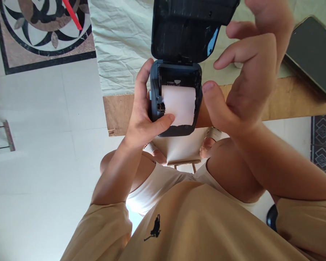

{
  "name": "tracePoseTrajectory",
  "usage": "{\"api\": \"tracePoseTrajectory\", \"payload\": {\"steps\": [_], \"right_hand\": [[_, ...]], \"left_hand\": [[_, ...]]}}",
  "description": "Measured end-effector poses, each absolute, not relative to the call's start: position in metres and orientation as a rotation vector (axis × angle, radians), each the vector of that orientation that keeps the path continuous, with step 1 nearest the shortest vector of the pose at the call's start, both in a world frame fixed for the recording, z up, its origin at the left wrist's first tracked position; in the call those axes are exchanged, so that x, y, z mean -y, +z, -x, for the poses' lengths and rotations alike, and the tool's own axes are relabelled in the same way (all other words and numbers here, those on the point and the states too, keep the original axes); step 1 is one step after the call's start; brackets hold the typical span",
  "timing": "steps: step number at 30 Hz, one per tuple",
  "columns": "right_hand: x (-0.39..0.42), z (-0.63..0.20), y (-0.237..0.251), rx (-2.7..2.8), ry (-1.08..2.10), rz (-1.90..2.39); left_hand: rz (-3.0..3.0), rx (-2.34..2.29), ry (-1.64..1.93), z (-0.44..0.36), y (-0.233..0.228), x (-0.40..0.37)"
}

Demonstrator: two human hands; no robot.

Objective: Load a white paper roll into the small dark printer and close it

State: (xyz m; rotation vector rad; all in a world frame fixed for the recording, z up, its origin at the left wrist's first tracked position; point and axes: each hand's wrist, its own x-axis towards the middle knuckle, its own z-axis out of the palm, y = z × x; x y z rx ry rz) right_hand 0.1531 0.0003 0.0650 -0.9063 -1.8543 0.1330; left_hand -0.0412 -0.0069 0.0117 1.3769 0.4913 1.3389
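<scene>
A small dark portable label printer (154, 108) is gripped by my left hand (143, 116), its fingers along the left side and the thumb resting on the paper. The printer's black lid (179, 32) stands swung back, away from me. Inside the body sits a white paper roll (180, 103) with a ragged front edge. My right hand (247, 76) is beside the printer with curved, spread fingers and nothing between them. Its thumb tip is close to the printer's right edge; whether it touches I cannot tell.
A wooden table (282, 98) with a pale green cloth (122, 43) lies beneath the printer. On its right side is a dark flat tablet-like object (315, 54). Patterned floor tile and a red strip (72, 15) show at upper left, a stool-like frame (8, 136) at far left.
</scene>
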Motion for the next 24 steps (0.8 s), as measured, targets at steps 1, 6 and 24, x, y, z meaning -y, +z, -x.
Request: {"api": "tracePoseTrajectory", "payload": {"steps": [1,6,24], "right_hand": [[-0.001,-0.153,0.064,1.848,0.141,0.882],[-0.002,-0.150,0.060,1.604,0.188,0.802],[0.003,-0.147,0.054,1.962,0.810,0.965]], "left_hand": [[-1.394,-0.469,1.380,0.042,0.001,0.000],[-1.462,-0.433,1.381,0.048,-0.018,-0.011],[-1.252,-0.764,1.290,0.046,0.014,0.016]]}}
